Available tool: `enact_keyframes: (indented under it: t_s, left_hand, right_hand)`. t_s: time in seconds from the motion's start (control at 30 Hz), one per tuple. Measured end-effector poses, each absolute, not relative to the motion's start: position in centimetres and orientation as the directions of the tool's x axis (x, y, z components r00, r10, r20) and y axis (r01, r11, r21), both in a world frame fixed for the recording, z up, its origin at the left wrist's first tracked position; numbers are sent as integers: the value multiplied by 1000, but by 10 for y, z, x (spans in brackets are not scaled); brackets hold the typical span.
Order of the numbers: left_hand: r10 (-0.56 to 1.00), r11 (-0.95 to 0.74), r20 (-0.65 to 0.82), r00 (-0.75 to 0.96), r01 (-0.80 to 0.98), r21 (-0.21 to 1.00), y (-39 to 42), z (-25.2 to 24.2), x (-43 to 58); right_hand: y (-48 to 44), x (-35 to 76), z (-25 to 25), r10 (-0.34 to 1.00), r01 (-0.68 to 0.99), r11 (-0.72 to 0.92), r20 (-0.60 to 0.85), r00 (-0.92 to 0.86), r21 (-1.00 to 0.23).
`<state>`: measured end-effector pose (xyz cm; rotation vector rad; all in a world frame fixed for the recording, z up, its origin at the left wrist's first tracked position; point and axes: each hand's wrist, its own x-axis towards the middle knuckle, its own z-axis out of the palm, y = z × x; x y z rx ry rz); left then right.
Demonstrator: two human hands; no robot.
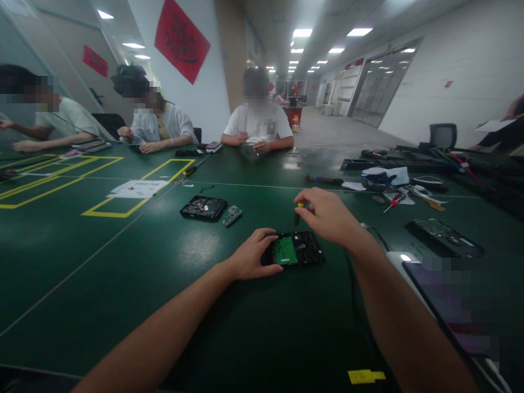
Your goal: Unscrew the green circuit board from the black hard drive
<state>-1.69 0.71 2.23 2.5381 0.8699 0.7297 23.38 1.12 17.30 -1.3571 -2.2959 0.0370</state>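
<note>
A black hard drive [313, 250] lies on the green table with its green circuit board facing up. My left hand [254, 255] grips its left end, thumb on the near side and fingers over the far side. Above the drive's far edge, my right hand [325, 214] holds a small screwdriver [296, 217] upright by its yellow-topped handle. The screwdriver points down at the drive; whether its tip sits in a screw is too small to tell. Beyond my left hand lie an opened drive casing [203, 208] and a loose circuit board [233, 216].
On the right are another drive [446, 238], a laptop [442, 305], a red-handled screwdriver [393, 203], cloths [385, 176] and cables. A white paper [136, 189] lies within yellow tape at left. A yellow-handled screwdriver [192, 168] rests farther back. Several people sit across the table.
</note>
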Motion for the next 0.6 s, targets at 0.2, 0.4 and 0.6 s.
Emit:
enact_keyframes:
  t_s: [0.2, 0.4, 0.6]
  left_hand:
    - [647, -745, 351, 677, 464, 480, 7, 23, -16]
    - [638, -752, 342, 690, 465, 467, 8, 22, -17]
    - [645, -745, 334, 688, 466, 478, 7, 25, -17]
  right_hand:
    - [11, 233, 174, 826, 800, 531, 381, -415, -280]
    - [9, 233, 177, 834, 791, 531, 354, -424, -304]
    - [12, 232, 173, 839, 793, 526, 340, -424, -309]
